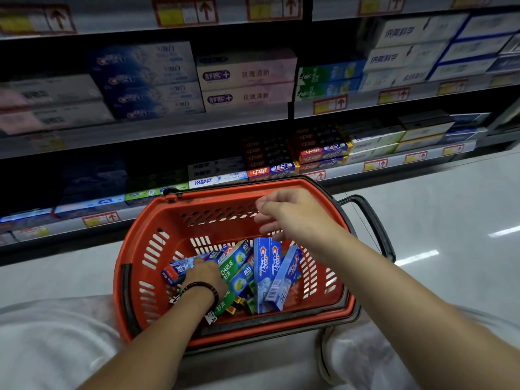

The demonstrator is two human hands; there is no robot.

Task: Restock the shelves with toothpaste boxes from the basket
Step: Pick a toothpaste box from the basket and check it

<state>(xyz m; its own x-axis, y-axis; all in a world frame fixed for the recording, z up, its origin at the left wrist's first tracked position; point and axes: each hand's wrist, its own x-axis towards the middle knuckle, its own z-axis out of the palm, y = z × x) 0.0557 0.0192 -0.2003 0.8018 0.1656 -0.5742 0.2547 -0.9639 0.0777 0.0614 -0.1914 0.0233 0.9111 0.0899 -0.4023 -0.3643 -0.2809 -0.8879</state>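
basket [132, 243] red, black trim | toothpaste boxes [264, 271] blue, green | shelf tags [329, 104] seemingly red-yellow

Person is wearing a dark beaded bracelet [203, 288]: a single strand of small round beads, looking black-brown, sitting at the wrist just behind the left hand [204, 273]. The right hand [284, 213] and both forearms are showing bare. Legs are wearing light grey-white fabric trousers [56, 342], loose and plain, creasing softly over both knees. A darker curved fold line is running along the inner edge of the right leg; seam or hem, cannot tell. Fabric edges are blurring.
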